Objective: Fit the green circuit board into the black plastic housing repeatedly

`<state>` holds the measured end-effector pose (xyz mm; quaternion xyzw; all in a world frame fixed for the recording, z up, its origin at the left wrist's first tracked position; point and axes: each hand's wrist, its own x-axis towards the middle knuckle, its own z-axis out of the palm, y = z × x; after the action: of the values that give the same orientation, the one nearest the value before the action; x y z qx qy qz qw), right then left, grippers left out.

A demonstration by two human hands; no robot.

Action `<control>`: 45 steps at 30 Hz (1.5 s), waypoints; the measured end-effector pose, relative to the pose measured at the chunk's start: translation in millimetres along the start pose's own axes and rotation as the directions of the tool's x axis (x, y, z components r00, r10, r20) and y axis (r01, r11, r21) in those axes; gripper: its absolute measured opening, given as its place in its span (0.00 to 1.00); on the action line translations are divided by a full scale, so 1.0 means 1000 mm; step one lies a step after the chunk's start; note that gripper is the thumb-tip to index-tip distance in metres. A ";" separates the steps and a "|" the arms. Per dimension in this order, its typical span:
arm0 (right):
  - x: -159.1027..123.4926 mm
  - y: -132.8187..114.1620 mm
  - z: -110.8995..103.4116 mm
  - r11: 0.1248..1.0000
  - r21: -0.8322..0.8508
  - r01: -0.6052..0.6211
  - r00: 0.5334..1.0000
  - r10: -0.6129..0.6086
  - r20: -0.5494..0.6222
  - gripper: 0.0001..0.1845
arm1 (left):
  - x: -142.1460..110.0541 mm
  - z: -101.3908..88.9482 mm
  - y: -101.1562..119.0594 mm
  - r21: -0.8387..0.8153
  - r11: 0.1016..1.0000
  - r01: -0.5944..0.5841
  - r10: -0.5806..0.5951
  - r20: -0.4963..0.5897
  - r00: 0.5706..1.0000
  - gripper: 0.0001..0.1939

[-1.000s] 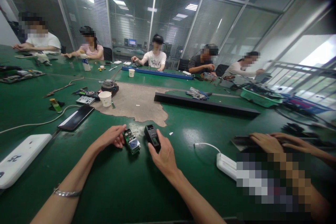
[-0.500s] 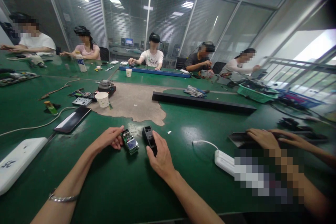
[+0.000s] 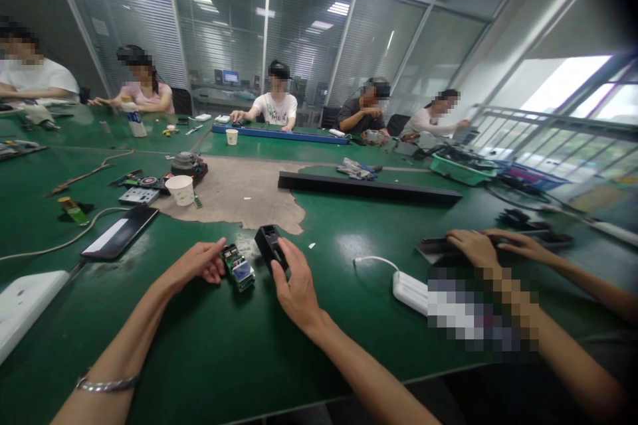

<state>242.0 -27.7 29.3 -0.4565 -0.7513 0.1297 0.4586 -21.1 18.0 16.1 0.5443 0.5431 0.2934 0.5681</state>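
My left hand (image 3: 202, 267) has its fingers curled in, with thumb and forefinger at the upper left edge of a small circuit board assembly (image 3: 240, 269). A bluish-grey screen-like part sits on the near end of that green board. My right hand (image 3: 298, 289) grips a black plastic housing (image 3: 269, 247) from its right side, thumb near and fingers over the far side. An opening shows at the housing's upper end. Board and housing are apart, with a narrow gap of green table between them.
On the left lie a phone (image 3: 121, 232), a white power bank (image 3: 30, 309) and a paper cup (image 3: 180, 191). A long black bar (image 3: 369, 190) lies beyond my hands. To the right, a white adapter (image 3: 409, 293) lies near a co-worker's hands (image 3: 476, 249). Other people sit across the table.
The view has turned to the right, so the scene sits further left. My right hand has raised and tilted the black housing slightly. My left hand stays at the circuit board.
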 end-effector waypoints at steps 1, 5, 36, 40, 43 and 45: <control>0.003 -0.008 0.000 1.000 0.005 0.016 1.000 -0.017 0.010 0.23 | 0.000 0.000 0.001 -0.003 1.000 0.000 0.000 0.006 1.000 0.33; 0.012 -0.035 0.011 0.998 0.006 0.058 0.998 -0.058 0.034 0.24 | -0.002 0.001 0.003 -0.054 0.999 0.006 -0.005 0.022 1.000 0.34; -0.003 -0.025 0.043 0.982 -0.188 -0.012 0.980 0.049 0.192 0.46 | -0.015 -0.016 0.002 0.095 0.995 0.006 -0.017 0.114 0.993 0.33; -0.003 -0.024 0.045 0.974 -0.217 -0.071 0.972 0.117 0.205 0.25 | -0.009 -0.012 -0.001 0.106 0.994 -0.013 0.002 0.102 0.995 0.31; -0.001 -0.025 0.046 0.974 -0.210 -0.087 0.966 0.134 0.223 0.19 | -0.007 -0.009 0.000 0.100 0.995 -0.026 0.016 0.097 0.995 0.28; 0.001 -0.028 0.046 0.976 -0.196 -0.090 0.968 0.132 0.211 0.17 | -0.006 -0.008 0.001 0.097 0.995 -0.034 0.025 0.092 0.995 0.27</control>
<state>188.7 -31.9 22.3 -0.5211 -0.7799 0.1356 0.3190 -30.1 15.1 20.7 0.5922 0.5224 0.2498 0.5603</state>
